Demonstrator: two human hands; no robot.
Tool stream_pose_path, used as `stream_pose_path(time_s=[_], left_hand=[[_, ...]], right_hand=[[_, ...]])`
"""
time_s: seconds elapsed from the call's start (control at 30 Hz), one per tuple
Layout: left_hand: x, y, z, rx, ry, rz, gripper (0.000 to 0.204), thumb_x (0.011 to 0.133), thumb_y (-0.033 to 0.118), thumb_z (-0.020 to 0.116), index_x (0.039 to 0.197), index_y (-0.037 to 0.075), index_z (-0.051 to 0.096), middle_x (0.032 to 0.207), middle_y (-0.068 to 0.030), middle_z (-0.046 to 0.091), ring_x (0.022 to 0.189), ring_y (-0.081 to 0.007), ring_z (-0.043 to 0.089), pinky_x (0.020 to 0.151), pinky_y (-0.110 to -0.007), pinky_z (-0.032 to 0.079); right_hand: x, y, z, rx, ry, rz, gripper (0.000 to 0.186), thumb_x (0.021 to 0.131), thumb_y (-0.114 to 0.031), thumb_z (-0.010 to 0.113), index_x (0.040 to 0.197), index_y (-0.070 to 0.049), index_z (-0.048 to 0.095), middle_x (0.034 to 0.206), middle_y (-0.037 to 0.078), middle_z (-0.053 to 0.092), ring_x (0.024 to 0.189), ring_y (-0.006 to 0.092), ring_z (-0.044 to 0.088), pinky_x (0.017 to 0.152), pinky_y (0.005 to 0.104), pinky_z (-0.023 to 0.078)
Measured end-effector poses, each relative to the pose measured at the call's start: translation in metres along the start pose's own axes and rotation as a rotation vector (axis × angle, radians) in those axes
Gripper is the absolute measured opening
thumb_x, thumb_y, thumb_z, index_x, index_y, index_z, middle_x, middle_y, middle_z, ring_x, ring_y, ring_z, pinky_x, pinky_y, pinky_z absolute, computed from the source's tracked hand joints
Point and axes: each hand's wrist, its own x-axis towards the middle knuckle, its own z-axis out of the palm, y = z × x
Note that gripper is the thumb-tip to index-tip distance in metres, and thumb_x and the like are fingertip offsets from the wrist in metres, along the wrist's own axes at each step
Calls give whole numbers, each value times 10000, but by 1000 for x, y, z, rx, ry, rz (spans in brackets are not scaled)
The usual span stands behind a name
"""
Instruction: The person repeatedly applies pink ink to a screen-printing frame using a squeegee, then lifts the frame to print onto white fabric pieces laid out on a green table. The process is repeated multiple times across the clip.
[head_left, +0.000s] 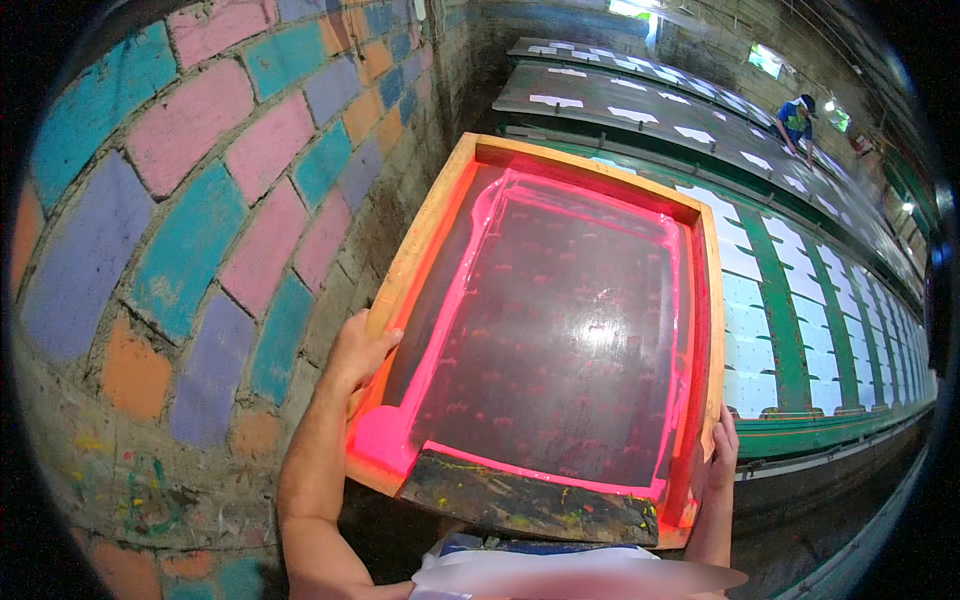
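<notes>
I hold a wooden screen-printing frame (418, 262) in front of my body, tilted, with its far end up. My left hand (358, 352) is closed on its left side rail, thumb over the inner edge. My right hand (722, 452) grips the right rail low down, its fingers partly hidden behind the wood. The dark mesh (550, 330) is bordered by wet bright pink ink (384, 434), pooled thickest in the near left corner. Across the near end of the frame lies a paint-stained wooden squeegee (530, 500), which neither hand touches.
A brick wall (190, 250) painted in several colours rises close on my left. To the right runs a long green printing table (780, 310) with rows of white pieces. Beyond are dark tables (600, 90) with more white pieces, where another person (796, 122) leans over.
</notes>
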Motion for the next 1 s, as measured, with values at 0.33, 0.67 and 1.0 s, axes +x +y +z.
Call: stream_pose_path(time_s=[0.33,0.67,1.0], left_hand=[[44,34,-13,27,-61,89,350,981,220,854,1230,3,739,1038,-134,806,933,-229,761,868,-409,604],[164,-28,-8,19,-219,296,436,954,306,872,1242,8,736,1085,-198,808,1019,-322,792,906,-459,602],[233,1,9,-42,-459,458,472,924,355,881,1239,30,746,1135,-217,817,1075,-370,795,975,-481,598]], right_hand=[[-8,30,-7,40,102,-24,714,1087,-272,624,1691,38,401,1632,176,556,1478,290,588,1231,446,478],[-77,51,74,-152,215,-175,776,1091,-306,625,1712,76,359,1656,208,545,1486,306,593,1241,436,472],[-190,40,198,-291,582,-279,695,1096,-359,618,1643,44,471,1533,164,609,1395,300,622,1166,427,507]])
